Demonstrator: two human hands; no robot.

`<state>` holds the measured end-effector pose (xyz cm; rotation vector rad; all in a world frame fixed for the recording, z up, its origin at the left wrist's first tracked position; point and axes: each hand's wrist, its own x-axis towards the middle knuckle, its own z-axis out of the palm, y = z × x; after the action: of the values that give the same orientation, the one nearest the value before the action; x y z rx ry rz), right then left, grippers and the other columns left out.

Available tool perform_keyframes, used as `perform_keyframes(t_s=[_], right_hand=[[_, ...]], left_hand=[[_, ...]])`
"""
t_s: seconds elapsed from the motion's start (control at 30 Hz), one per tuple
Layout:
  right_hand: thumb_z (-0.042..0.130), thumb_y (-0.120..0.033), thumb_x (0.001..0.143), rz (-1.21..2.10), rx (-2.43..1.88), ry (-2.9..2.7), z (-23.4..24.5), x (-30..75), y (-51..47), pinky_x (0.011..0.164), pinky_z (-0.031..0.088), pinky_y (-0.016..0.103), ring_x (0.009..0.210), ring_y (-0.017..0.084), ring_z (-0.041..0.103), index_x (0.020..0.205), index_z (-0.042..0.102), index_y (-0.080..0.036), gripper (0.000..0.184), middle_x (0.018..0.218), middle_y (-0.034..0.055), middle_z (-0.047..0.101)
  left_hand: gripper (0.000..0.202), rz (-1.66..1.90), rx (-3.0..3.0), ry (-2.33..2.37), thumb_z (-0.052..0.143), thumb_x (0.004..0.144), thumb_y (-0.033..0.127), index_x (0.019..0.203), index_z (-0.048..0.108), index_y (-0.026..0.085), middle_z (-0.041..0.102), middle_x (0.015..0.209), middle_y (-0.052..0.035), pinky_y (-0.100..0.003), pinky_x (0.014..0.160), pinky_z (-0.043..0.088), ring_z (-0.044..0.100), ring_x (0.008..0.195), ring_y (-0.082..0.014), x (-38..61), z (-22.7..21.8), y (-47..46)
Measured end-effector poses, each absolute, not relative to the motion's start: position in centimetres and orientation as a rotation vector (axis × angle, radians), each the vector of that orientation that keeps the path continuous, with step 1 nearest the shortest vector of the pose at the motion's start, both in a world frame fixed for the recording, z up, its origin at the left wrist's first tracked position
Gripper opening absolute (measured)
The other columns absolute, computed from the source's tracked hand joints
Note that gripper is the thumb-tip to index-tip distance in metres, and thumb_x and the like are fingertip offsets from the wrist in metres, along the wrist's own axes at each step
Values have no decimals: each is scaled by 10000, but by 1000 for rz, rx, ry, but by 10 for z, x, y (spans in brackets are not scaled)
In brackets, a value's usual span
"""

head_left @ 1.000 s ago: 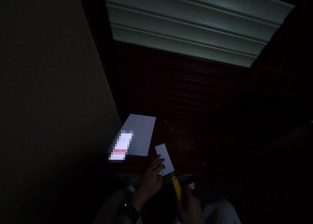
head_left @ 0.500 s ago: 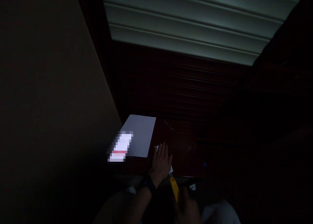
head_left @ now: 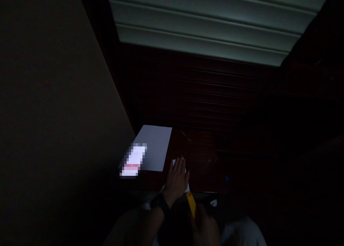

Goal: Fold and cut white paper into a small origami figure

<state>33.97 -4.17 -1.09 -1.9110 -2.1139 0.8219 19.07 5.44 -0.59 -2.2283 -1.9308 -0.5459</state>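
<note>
Press open left hand (head_left: 176, 179) flat on small white rectangular paper (head_left: 187, 188), clear of slim yellow tool (head_left: 191, 203) gripped in right hand (head_left: 206, 228) (far end hard to make out)

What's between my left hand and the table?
The head view shows a small white paper under your left hand, on the table, partly showing past the hand.

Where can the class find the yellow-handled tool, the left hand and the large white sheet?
Yellow-handled tool (head_left: 191, 203): head view, visible part of the handle.
Left hand (head_left: 176, 183): head view, back of the hand.
Large white sheet (head_left: 156, 145): head view, bare middle area.
</note>
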Motion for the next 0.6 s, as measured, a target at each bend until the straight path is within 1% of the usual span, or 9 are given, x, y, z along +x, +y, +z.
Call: perform_keyframes(t_s=[0.1, 0.23, 0.33, 0.47, 0.6], right_hand=[[390, -335, 869, 819, -1855, -2120, -13, 340, -41, 678, 465, 251, 801, 217, 660, 1170, 485, -155, 363, 879, 103, 690], [382, -325, 870, 817, -1843, -2125, -12, 341, -42, 660, 464, 246, 782, 213, 661, 1160, 496, -149, 358, 896, 99, 688], [375, -347, 873, 795, -1843, -2128, -9, 343, -42, 657, 461, 238, 804, 213, 657, 1145, 521, -164, 359, 925, 102, 684], [372, -390, 873, 764, -1818, -2134, -1, 346, -41, 688, 461, 245, 841, 220, 651, 1185, 516, -192, 397, 982, 103, 675], [370, -394, 871, 748, -1835, -2158, 8, 349, -39, 706, 463, 256, 848, 226, 652, 1214, 504, -201, 415, 968, 103, 681]], left_hand=[[507, -544, -2224, -1925, 318, 888, 344, 1338, 311, 111, 270, 1424, -109, -498, 1080, 113, 88, 1330, -264, 191, -7, 55], [523, -534, -2223, -1929, 324, 883, 358, 1336, 313, 97, 266, 1425, -116, -496, 1080, 114, 79, 1330, -270, 191, -9, 56], [529, -526, -2227, -1928, 320, 884, 358, 1338, 306, 88, 263, 1425, -123, -498, 1079, 109, 76, 1330, -272, 191, -9, 57], [521, -523, -2231, -1916, 311, 888, 339, 1346, 292, 91, 256, 1428, -118, -492, 1081, 108, 74, 1331, -262, 191, -9, 56], [513, -536, -2229, -1909, 309, 886, 326, 1350, 288, 109, 265, 1427, -101, -500, 1079, 105, 85, 1331, -262, 191, -9, 56]])
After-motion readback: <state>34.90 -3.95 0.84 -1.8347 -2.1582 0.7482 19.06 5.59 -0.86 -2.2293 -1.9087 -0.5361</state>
